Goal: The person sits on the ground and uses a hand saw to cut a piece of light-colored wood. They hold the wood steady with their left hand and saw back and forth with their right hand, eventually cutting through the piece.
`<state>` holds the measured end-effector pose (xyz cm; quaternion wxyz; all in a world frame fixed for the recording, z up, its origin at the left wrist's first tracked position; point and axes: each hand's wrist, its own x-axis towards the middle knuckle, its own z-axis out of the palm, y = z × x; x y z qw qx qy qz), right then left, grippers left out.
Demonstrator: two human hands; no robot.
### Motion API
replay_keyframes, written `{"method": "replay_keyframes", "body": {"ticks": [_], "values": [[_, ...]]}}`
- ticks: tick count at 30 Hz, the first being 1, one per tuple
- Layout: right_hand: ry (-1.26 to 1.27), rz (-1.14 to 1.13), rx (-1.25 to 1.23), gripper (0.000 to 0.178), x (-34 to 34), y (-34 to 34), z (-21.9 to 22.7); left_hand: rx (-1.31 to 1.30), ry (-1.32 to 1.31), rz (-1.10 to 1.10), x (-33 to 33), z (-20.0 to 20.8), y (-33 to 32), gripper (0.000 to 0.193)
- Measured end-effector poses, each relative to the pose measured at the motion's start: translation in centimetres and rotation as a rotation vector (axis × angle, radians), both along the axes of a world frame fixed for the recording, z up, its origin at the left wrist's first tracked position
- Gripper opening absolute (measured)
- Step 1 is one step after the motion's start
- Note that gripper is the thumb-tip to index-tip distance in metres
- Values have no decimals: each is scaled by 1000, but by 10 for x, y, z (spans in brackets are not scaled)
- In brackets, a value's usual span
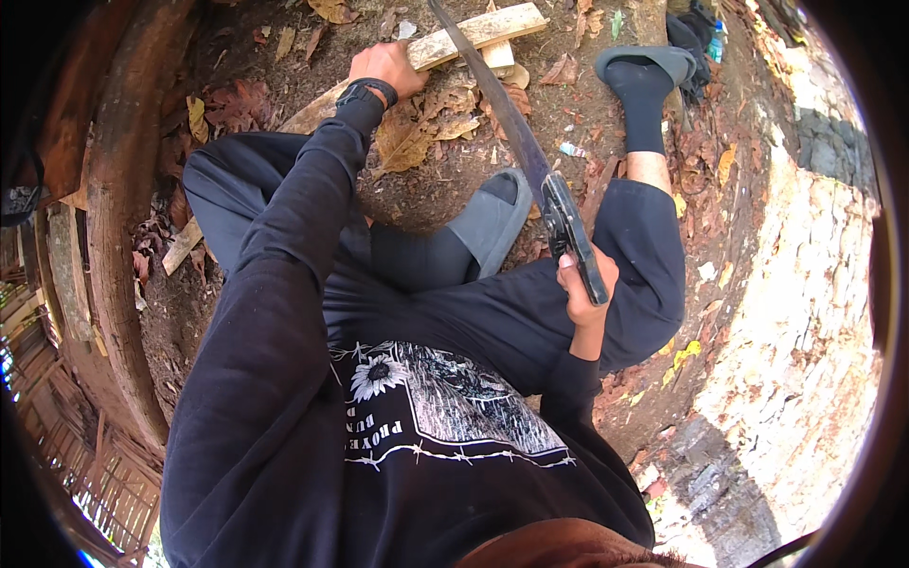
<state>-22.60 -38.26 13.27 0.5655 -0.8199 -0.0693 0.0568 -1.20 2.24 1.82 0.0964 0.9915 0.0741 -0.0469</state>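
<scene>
A saw (519, 131) lies in the middle of the scene, its dark blade slanting from the handle toward the far left and crossing over a pale wood strip (434, 49); whether the teeth touch the strip cannot be told. The right hand (589, 282) is wrapped around the near end of the saw's black handle (568, 222), its thumb showing on the left side. On the far side, the left hand (388, 71) grasps the strip to the left of the blade, its fingers curled down over the wood. A small wood block (498, 59) sits beneath the strip, just right of the blade. Large dry leaves (402, 142) lie near the left hand. One grey sandal (494, 227) is left of the handle, another (653, 62) far to the right, close to a bottle (717, 43). A thick log (123, 246) stretches along the left.
</scene>
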Motion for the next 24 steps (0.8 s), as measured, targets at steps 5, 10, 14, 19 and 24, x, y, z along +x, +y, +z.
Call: {"method": "replay_keyframes", "body": {"ticks": [5,10,14,19,24], "values": [[-103,130,-145,17,4,32,50,15,16,5,1,2,-3,68],[-43,120,-172,13,-4,36,69,8,-38,20,-5,-2,-6,58],[-42,139,-217,9,-8,36,66,-1,-74,6,-6,-8,-6,52],[-126,133,-183,12,23,62,23,-24,-108,-13,-12,-19,-8,51],[-72,42,39,8,78,87,-46,-25,-81,-19,-5,-9,-4,56]]}}
